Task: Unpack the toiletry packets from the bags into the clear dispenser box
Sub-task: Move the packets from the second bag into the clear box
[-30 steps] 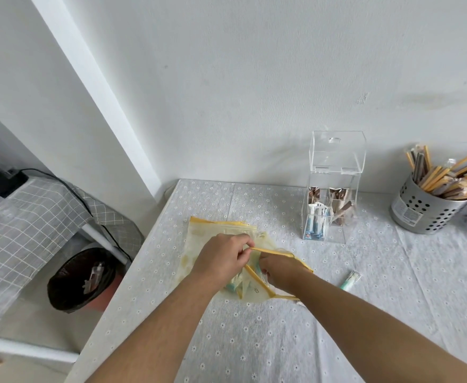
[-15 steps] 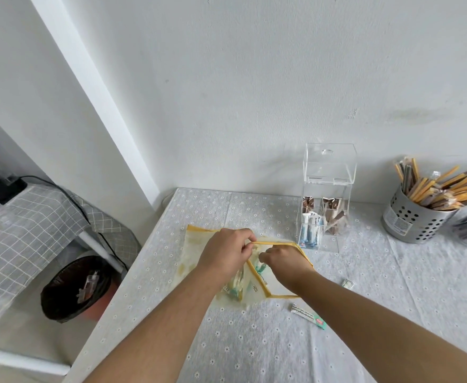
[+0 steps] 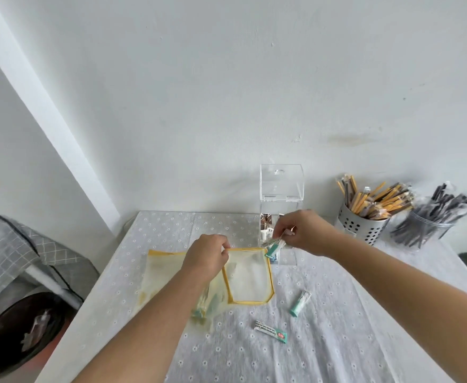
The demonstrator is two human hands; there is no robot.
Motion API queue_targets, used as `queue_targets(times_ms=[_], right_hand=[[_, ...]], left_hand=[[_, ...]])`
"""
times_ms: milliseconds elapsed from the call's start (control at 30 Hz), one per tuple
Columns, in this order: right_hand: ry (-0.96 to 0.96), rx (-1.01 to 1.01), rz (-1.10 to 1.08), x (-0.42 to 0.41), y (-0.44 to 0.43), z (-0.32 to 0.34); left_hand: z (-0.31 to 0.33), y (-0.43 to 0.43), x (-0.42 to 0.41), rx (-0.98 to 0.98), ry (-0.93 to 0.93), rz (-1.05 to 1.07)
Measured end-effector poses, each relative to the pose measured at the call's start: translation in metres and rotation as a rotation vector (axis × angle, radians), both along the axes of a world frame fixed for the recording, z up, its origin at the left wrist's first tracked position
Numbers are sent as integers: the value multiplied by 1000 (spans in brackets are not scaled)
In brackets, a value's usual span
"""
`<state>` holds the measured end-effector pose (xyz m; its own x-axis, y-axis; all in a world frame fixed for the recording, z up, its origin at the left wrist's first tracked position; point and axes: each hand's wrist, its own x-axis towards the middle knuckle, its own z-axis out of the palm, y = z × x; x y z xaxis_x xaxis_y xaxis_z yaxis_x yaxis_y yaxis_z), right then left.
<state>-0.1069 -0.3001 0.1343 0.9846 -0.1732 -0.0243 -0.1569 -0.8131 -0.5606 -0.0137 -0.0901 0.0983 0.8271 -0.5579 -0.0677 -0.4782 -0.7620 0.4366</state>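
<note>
The left hand (image 3: 207, 258) pinches the top edge of the bag (image 3: 247, 275), which lies flat mid-table (image 3: 337, 341). The right hand (image 3: 301, 230) pinches a few packets (image 3: 275, 244) just before the box (image 3: 282, 183) at the table's far edge. Two loose packets (image 3: 300, 302) lie nearer the front edge.

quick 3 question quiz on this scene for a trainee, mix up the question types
1. True or false: the right hand is empty.
2. What does the left hand pinch? A) the rim of the yellow-edged bag B) a spoon C) a towel
3. How many loose packets lie on the tablecloth outside the bag?
Key: 1 false, it holds packets. 2 A. 3 two.
</note>
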Motion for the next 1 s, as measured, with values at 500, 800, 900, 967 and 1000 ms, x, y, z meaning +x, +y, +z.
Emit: queue_targets(times_ms=[500, 800, 900, 967, 1000], right_hand=[[291, -384, 121, 66, -65, -23], [400, -450, 158, 68, -70, -52], [409, -423, 143, 67, -72, -52], [398, -405, 140, 67, -71, -51], [387, -398, 140, 66, -69, -52]], left_hand=[[-8, -3, 3, -19, -11, -19], [-12, -5, 4, -5, 9, -26], [-13, -6, 4, 0, 10, -29], [-14, -7, 3, 3, 8, -30], [-14, -7, 3, 2, 7, -31]])
